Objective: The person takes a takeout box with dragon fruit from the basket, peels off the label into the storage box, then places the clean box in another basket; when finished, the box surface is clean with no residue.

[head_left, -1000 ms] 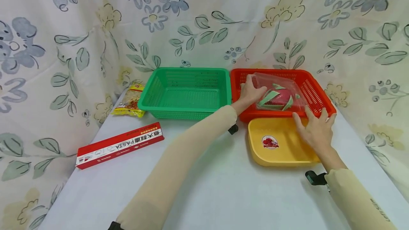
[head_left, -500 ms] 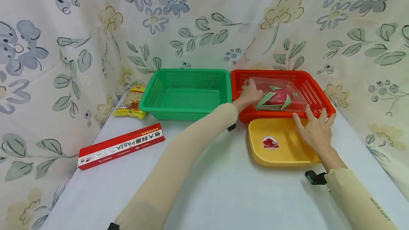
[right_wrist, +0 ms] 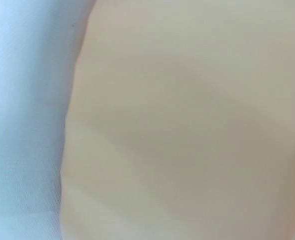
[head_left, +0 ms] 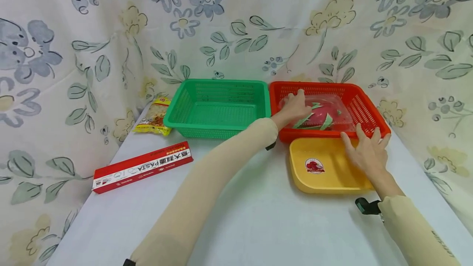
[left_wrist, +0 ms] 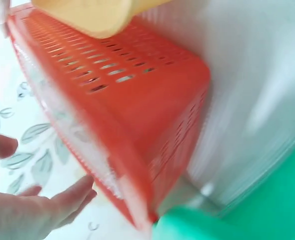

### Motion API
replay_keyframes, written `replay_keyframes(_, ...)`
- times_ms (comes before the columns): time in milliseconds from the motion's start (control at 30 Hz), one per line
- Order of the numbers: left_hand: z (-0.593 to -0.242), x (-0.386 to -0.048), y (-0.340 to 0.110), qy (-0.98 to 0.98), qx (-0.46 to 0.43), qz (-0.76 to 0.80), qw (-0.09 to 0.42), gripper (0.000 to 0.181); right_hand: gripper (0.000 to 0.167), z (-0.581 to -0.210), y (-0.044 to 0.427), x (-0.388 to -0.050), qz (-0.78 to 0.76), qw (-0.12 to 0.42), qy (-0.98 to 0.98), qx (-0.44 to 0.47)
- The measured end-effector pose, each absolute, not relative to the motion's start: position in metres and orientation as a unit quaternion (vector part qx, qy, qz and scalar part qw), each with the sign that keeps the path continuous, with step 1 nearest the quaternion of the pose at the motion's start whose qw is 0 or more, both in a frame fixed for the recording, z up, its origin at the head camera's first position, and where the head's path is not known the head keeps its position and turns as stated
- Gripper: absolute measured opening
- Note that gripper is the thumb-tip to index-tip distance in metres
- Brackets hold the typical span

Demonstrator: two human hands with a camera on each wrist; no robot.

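Observation:
In the head view, a clear plastic pack (head_left: 341, 112) with a pink and green dragon fruit in it lies inside the red basket (head_left: 363, 104). Over the pack's left end is my left hand (head_left: 295, 109), its fingers loosely spread. The left wrist view has that hand (left_wrist: 42, 210) beside the basket's rim, with nothing between thumb and fingers. My right hand (head_left: 369, 155) spreads its fingers at the basket's front right rim, above the yellow tub (head_left: 332, 169); whether they touch the rim is unclear. A beige sleeve (right_wrist: 187, 125) fills most of the right wrist view.
Left of the red basket stands a green basket (head_left: 218, 130). Beyond it lies a yellow food packet (head_left: 153, 118), with a red and white pasta box (head_left: 142, 167) nearer the front. A flowered curtain (head_left: 240, 24) hangs behind the white table (head_left: 281, 229).
The pack has sunk lower into the red basket. My left hand has come off its grip and shifted slightly right. The right hand stays at the rim.

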State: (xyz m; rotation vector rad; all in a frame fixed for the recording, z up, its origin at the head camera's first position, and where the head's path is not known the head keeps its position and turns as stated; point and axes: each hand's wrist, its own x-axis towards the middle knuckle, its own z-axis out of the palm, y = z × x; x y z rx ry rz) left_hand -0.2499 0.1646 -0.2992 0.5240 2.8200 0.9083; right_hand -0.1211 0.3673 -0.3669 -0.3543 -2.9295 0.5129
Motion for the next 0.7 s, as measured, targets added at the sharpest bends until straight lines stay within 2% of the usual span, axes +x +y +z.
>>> replay_keyframes(267, -0.290, -0.238, 0.142, 0.943, 0.217, 0.248, 0.033, 0.062, 0.090, -0.359, 0.378, -0.126, 0.170, 0.056, -0.976, -0.121)
replay_keyframes(700, -0.311, -0.216, 0.089, 0.948, 0.284, 0.132, -0.055, 0.068, 0.090, -0.345, 0.384, -0.126, 0.167, 0.096, -0.977, -0.095)
